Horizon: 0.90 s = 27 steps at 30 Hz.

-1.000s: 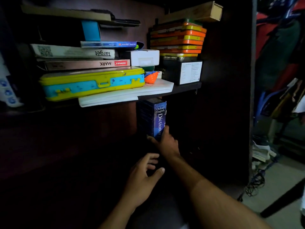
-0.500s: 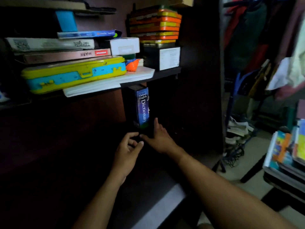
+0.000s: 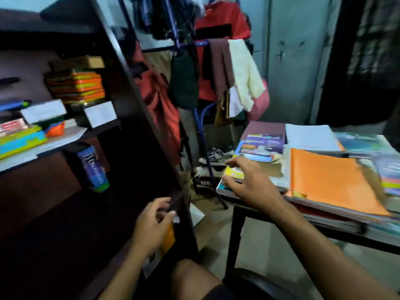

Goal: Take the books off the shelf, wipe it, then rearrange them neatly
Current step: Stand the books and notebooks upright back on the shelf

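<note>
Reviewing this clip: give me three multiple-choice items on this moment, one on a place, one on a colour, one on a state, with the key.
1. Where does the blue dictionary stand?
A. On the table
B. Under the upper shelf board, inside the bookcase
C. On the floor

2. What colour is the large folder on top of the pile on the table?
A. Orange
B. Black
C. Purple

3. What is the right hand doing?
A. Gripping the dictionary
B. Resting on a knee
C. Reaching, fingers spread, over the books at the table's near corner

Key: 1 B, it stands upright below the loaded board. 2 A, its cover is plainly orange. 3 C, the open hand is over the table pile, far from the dictionary.
</note>
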Each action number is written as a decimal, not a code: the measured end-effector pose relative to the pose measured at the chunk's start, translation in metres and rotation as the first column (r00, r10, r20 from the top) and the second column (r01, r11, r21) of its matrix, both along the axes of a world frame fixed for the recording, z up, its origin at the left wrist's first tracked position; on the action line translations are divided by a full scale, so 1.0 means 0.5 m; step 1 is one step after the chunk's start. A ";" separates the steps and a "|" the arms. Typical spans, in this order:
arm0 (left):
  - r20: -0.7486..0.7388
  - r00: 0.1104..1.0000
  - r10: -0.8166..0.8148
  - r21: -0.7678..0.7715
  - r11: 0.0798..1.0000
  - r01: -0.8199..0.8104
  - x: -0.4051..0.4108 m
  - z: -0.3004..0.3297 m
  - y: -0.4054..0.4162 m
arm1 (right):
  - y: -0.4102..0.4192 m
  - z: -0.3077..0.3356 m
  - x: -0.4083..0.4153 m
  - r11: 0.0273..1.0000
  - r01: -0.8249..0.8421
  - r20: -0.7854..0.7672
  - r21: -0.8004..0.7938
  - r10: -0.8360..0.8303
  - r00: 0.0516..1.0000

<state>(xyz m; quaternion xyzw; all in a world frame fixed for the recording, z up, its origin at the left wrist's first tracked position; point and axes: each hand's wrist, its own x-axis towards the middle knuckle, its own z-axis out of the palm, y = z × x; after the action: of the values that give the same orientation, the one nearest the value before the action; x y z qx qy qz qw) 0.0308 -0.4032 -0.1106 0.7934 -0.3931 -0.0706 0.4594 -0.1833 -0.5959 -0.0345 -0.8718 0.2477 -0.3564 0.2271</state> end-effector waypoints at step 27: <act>-0.305 0.952 -0.011 -0.002 1.000 0.010 -0.267 0.178 -0.433 | -0.202 0.045 -0.151 0.949 0.222 -0.238 0.222 -0.168 0.957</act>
<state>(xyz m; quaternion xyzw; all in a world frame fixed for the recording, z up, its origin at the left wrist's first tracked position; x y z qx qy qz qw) -0.1025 -0.6197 -0.0215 0.7707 -0.3217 -0.1945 0.5144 -0.2588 -0.6967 -0.0118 -0.8413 0.3988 -0.2468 0.2688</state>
